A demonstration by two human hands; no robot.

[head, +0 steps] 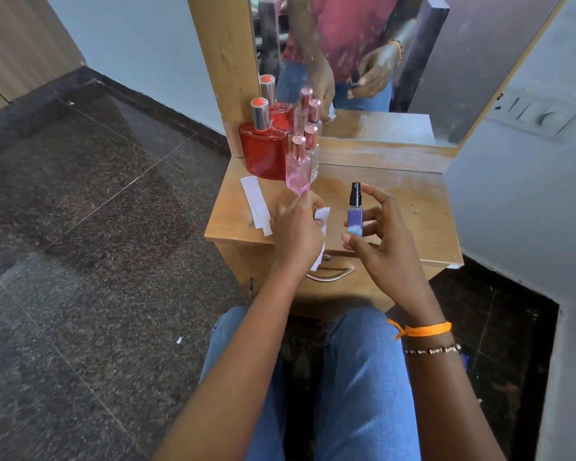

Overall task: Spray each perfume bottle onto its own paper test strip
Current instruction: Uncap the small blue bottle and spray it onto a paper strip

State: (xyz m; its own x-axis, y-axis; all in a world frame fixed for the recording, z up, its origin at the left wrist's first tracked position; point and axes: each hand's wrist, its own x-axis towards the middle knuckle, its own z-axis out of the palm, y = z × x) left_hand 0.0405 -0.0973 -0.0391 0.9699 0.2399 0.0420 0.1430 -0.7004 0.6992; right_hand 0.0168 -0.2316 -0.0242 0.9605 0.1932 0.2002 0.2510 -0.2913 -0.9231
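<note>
The person sits at a small wooden table (413,207) with a mirror (363,61) rising from its back edge. The right hand (384,241) holds a slim purple spray bottle (355,218) upright over the middle of the table, near the front edge; the thumb and lower fingers (363,216) pinch its body while the forefinger curls above the black nozzle, not quite touching it as far as I can see. The left hand (296,231) is closed on a white paper strip (323,227), which sticks out toward the bottle and hangs down past the front edge in front of the drawer handle (331,274). Two more white strips (256,204) lie flat on the left side of the table, just beside the left hand. In the back left corner stand a large red bottle (263,151) with a silver cap, a small pink bottle (298,168) in front, and a clear bottle (313,151) tucked behind the pink one, all capped. An orange thread (423,329) and a beaded band (433,351) circle the right wrist.
</note>
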